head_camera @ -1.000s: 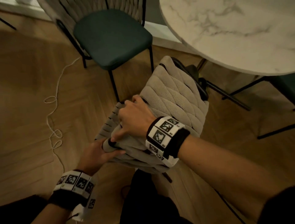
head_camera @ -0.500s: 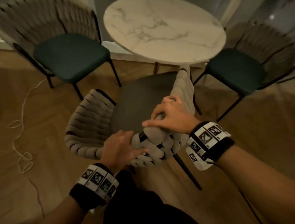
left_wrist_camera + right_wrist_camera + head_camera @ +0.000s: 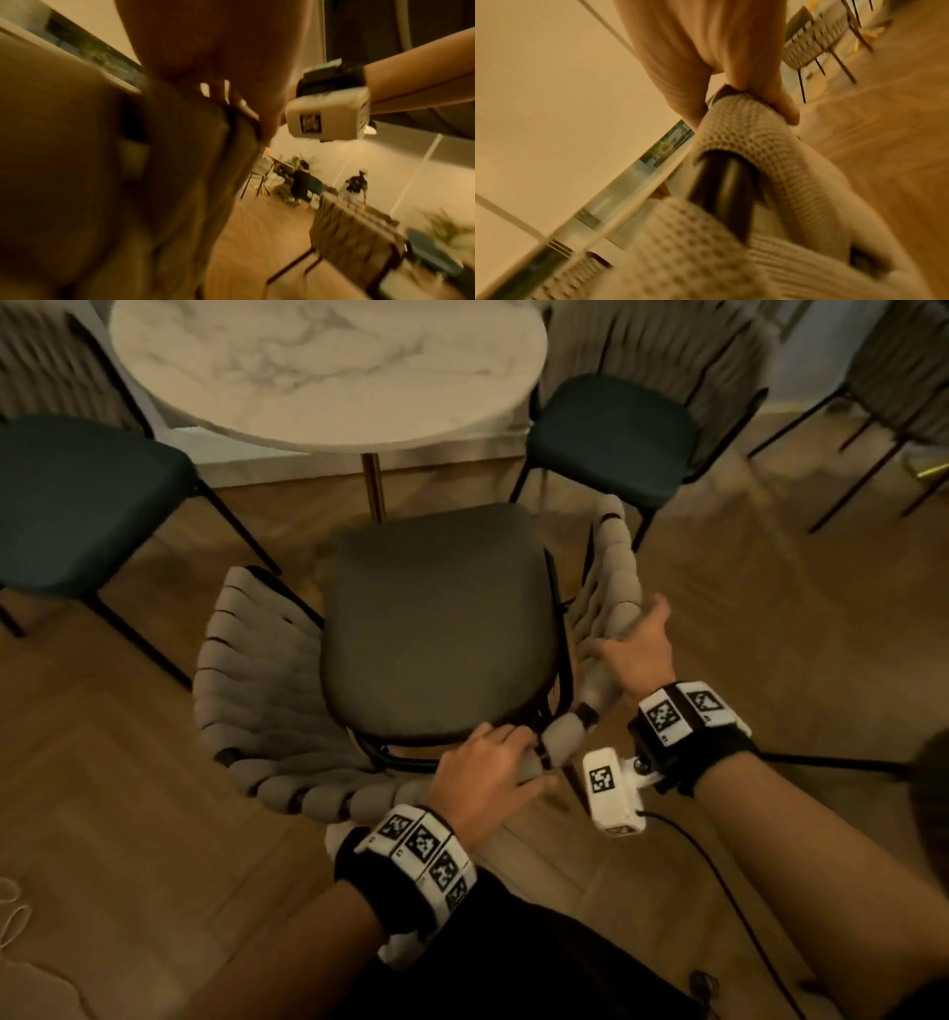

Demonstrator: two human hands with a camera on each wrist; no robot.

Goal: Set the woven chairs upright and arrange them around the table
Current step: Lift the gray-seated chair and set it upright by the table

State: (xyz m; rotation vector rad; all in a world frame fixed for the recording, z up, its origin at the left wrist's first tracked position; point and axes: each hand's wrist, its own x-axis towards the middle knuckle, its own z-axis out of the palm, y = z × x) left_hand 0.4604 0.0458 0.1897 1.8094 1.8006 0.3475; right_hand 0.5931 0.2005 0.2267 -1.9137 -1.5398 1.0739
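Head view shows, nearest, 2 forearms with marker-covered wristbands reaching over a woven chair (image 3: 436,629) that stands upright on the wooden floor (image 3: 118,783), its grey seat facing up and its curved woven back wrapping the near side. The left hand (image 3: 488,773) rests on the near rim of that back, fingers curled over the padded rope and thumb lying along it. The right hand (image 3: 637,654) grips the right wing of the back a little farther on; in the right wrist view its fingers (image 3: 765,81) and thumb close round a knitted band over the dark metal tube. Left wrist view is blurred, showing only the palm against the rim. Beyond the chair stands the round marble table (image 3: 328,372) on a brass leg, the chair's front edge near it but not under the top. 2 more chairs with dark green seats stand upright, 1 at far left (image 3: 77,500) and 1 at far right (image 3: 611,439), flanking the table.
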